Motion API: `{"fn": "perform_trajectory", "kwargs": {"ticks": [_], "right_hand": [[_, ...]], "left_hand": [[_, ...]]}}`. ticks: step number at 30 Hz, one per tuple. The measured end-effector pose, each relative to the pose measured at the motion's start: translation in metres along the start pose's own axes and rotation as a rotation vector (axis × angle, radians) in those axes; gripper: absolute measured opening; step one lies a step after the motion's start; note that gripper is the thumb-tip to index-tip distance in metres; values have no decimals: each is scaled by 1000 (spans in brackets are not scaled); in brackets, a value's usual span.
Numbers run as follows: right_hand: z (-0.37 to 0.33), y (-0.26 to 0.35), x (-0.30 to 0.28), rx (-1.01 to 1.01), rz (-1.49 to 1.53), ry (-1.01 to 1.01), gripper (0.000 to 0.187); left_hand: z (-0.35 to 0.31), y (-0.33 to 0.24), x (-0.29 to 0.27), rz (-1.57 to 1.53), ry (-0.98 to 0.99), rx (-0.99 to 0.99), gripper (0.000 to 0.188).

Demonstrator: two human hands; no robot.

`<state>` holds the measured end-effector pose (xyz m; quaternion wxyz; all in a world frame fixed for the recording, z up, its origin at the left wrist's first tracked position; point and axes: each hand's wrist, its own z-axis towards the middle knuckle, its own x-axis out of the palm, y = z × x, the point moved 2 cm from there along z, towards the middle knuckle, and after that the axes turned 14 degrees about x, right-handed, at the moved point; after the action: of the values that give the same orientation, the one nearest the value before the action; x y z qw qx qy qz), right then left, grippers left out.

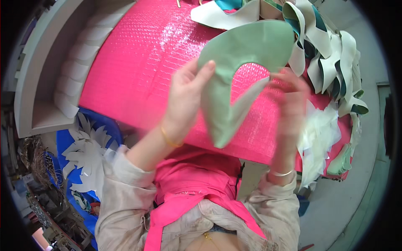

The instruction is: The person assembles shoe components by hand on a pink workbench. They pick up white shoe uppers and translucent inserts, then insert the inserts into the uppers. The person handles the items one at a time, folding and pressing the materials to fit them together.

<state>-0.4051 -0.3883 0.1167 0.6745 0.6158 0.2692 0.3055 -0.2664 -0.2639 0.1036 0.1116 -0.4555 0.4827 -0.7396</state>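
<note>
A pale green shoe upper [251, 37], curved like a horseshoe with a pointed lower end, is held up above the pink table. My left hand [186, 94] pinches its left edge, thumb on the near face and fingers behind. On the other side, my right hand [291, 90] is smeared by motion, its fingertips at the upper's right edge beside the narrow light strip. Whether those fingers grip it, I cannot tell.
Pink bubbled sheeting [138, 62] covers the table. White shoe uppers with green linings [331, 58] are heaped at the far right, above thin whitish pieces [320, 134]. A grey tray [39, 83] holds a row of white pieces at left. Below it, a blue bin [111, 121] contains white cut pieces.
</note>
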Motion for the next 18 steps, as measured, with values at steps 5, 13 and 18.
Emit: {"fn": "perform_trajectory", "kwargs": {"ticks": [5, 13, 18], "right_hand": [[0, -43, 60, 180, -508, 237, 29], [6, -33, 86, 275, -692, 448, 19], [0, -37, 94, 274, -655, 441, 21]], "left_hand": [[-21, 32, -41, -218, -270, 26, 31], [-4, 6, -60, 166, -214, 106, 22], [-5, 13, -73, 117, -271, 90, 25]]}}
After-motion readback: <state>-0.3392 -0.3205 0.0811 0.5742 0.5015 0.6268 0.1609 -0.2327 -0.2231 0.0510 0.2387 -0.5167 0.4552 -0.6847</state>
